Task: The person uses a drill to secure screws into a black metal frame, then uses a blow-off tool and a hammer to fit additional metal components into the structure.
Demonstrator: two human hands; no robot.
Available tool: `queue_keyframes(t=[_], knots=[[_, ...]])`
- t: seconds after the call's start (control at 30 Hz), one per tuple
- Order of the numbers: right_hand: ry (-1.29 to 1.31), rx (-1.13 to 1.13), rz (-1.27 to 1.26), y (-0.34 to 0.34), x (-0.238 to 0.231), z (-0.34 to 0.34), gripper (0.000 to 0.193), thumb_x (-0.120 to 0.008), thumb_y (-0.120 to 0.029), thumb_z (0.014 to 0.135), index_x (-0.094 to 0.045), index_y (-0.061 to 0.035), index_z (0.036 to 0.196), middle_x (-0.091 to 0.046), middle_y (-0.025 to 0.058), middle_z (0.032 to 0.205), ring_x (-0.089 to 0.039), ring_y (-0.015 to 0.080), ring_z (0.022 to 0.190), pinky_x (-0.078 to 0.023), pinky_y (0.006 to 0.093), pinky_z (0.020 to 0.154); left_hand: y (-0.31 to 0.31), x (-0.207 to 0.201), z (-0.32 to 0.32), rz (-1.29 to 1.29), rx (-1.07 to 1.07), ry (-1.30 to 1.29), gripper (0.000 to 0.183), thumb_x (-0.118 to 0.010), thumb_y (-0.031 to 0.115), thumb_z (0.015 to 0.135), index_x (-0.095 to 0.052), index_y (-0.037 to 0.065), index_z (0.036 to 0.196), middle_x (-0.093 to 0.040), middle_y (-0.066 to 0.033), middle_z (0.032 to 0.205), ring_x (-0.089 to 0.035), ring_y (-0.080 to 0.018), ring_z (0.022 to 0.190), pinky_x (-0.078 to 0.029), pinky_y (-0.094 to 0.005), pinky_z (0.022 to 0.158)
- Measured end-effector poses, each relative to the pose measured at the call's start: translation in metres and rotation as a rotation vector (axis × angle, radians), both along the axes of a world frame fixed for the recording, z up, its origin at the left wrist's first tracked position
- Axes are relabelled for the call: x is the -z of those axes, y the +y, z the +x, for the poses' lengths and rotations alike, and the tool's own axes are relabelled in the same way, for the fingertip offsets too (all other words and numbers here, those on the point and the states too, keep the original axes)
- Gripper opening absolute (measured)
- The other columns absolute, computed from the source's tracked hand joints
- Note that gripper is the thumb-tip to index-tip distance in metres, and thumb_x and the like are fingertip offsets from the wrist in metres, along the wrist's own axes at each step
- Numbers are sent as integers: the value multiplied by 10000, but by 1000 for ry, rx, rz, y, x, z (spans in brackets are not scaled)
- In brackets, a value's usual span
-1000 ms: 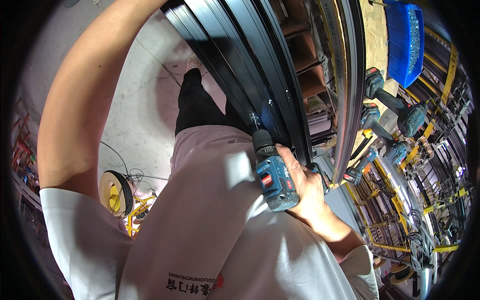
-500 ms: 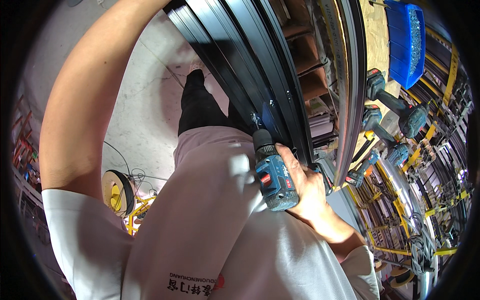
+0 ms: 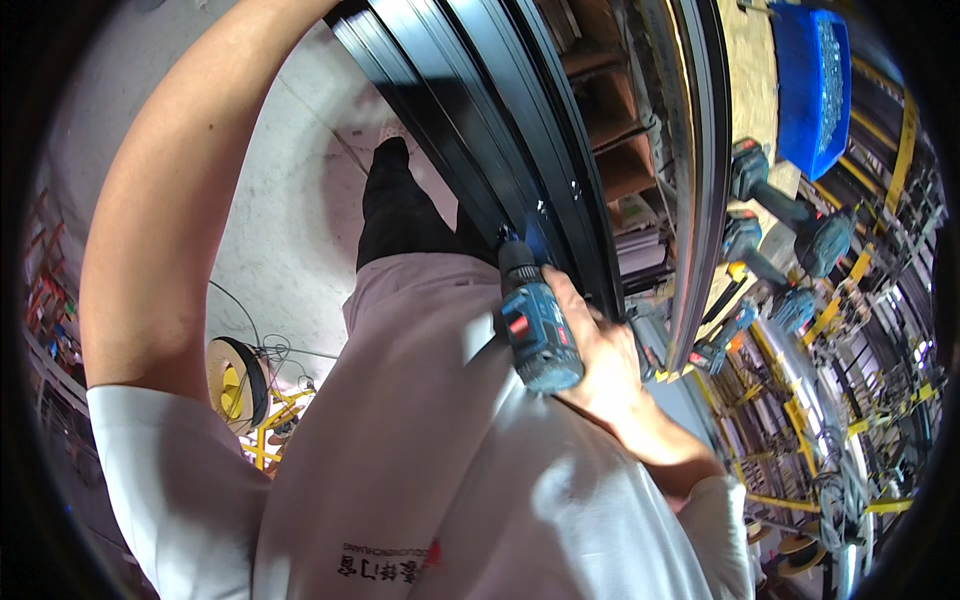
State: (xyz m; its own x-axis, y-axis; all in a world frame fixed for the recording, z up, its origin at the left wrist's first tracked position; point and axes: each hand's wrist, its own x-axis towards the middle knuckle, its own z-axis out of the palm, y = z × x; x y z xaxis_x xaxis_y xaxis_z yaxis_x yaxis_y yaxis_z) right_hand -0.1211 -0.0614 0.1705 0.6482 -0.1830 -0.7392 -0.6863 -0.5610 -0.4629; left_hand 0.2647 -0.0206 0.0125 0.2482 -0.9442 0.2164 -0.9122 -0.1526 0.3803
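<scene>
My right hand (image 3: 605, 365) is wrapped round a blue and black cordless drill (image 3: 540, 335). The drill's chuck (image 3: 516, 258) is right up against a long dark metal profile (image 3: 430, 115), and little of the bit shows. Small bright spots, maybe shavings or holes, mark the profiles beside the chuck. Several such profiles lie side by side, running away toward the top of the view. My left arm (image 3: 165, 230) reaches forward along the left, and its hand lies beyond the upper edge.
Right of the profiles are brown shelf compartments (image 3: 625, 170) and a wooden bench top (image 3: 755, 90). A blue bin (image 3: 790, 75) of small screws and several cordless tools (image 3: 795, 225) stand there. Racks of long bars line the far right. A cable reel (image 3: 250, 385) sits on the floor at left.
The drill in my right hand has moved forward and slightly left, closer to the profile. The bit that showed before is now mostly hidden. My left arm has hardly moved.
</scene>
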Motion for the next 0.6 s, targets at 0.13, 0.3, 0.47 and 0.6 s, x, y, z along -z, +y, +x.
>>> queue_keyframes(t=[0.13,0.3,0.47,0.6], knots=[[-2,168,126,-22,-29,-13,782,-786,-96,831,-469,-92,1545,-734,206,1174,-767,329,942,-623,402,857,-1,1,12,-47,51,-72,282,-605,252,865,-672,9,737,-656,-162,849,-627,-341,980,-482,-440,1018],[-23,385,221,-29,-42,-30,869,-831,-2,801,-451,-87,1578,-740,153,1171,-746,193,960,-602,317,877,6,2,14,-43,23,-70,267,-608,236,864,-657,6,736,-640,-173,821,-635,-358,948,-489,-452,1001],[-20,493,74,-10,-20,-37,765,-813,-103,862,-471,-77,1546,-709,125,1211,-721,188,1017,-590,338,950,-3,-2,12,-77,85,-93,269,-611,239,867,-640,8,733,-636,-171,824,-625,-362,941,-491,-449,981],[-114,337,-58,-9,-10,-27,883,-851,-73,773,-450,-78,1560,-761,156,1100,-772,229,941,-616,341,878,-4,-3,12,-54,73,-82,261,-610,238,873,-636,11,744,-627,-164,851,-614,-355,958,-483,-444,983]])
